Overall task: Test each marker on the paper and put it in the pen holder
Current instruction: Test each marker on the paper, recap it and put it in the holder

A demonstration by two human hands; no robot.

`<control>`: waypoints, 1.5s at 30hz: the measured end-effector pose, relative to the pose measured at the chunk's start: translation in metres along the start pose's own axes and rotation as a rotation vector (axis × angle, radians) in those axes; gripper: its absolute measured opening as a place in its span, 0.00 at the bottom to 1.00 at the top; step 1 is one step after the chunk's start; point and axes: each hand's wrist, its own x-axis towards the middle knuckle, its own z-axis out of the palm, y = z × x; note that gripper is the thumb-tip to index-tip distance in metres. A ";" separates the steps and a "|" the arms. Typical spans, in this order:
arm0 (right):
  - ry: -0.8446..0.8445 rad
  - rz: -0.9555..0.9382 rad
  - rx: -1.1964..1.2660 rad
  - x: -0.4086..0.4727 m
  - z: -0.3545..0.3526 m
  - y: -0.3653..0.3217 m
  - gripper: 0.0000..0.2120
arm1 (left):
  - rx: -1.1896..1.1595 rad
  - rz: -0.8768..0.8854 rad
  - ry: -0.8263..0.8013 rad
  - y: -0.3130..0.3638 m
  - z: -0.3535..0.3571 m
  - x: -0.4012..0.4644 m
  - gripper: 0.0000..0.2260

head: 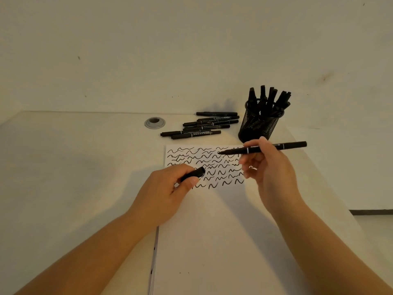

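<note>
Right hand: fingers pinched the uncapped marker.
Left hand: curled fingers half hid the cap.
Paper: partly covered.

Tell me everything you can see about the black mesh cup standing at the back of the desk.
The pen holder is a round black cup that looks like wire mesh, with a solid rim and see-through walls. It stands upright on the pale desk, just beyond the top right corner of the scribbled paper and right of the loose markers lying flat. Several black capped markers stand inside, leaning outward. Neither hand touches it.
</note>
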 end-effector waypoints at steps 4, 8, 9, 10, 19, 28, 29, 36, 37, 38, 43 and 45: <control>0.050 0.057 0.101 0.001 0.002 0.017 0.14 | -0.004 -0.014 -0.001 0.000 -0.002 0.000 0.04; -0.019 0.024 0.102 -0.001 -0.009 0.022 0.10 | -0.022 -0.019 -0.037 0.002 -0.002 -0.001 0.06; -0.044 0.025 0.100 -0.002 -0.010 0.022 0.09 | -0.021 -0.016 -0.049 0.003 -0.003 -0.001 0.08; -0.069 0.035 0.100 -0.003 -0.009 0.023 0.08 | -0.018 -0.012 -0.059 0.004 -0.002 -0.001 0.09; -0.153 0.037 0.029 -0.010 -0.001 0.024 0.10 | -0.009 0.000 -0.057 0.005 -0.003 -0.002 0.03; -0.235 0.030 -0.106 -0.016 0.004 0.025 0.09 | 0.013 0.011 -0.081 0.005 -0.003 -0.001 0.06; -0.255 0.033 -0.132 -0.016 0.005 0.025 0.09 | 0.009 0.013 -0.082 0.005 -0.002 -0.002 0.06; -0.334 0.008 -0.188 -0.018 0.009 0.027 0.08 | 0.010 0.017 -0.074 0.007 -0.001 -0.003 0.09; -0.337 0.006 -0.184 -0.018 0.008 0.027 0.08 | 0.001 0.012 -0.073 0.008 -0.001 -0.003 0.08; -0.340 0.005 -0.179 -0.017 0.008 0.027 0.08 | -0.011 0.006 -0.070 0.009 -0.001 -0.003 0.08; -0.353 0.046 -0.099 -0.017 0.006 0.031 0.07 | -0.073 -0.040 -0.091 0.014 -0.001 -0.004 0.07; -0.358 0.055 -0.075 -0.017 0.006 0.031 0.06 | -0.105 -0.068 -0.108 0.016 -0.001 -0.005 0.08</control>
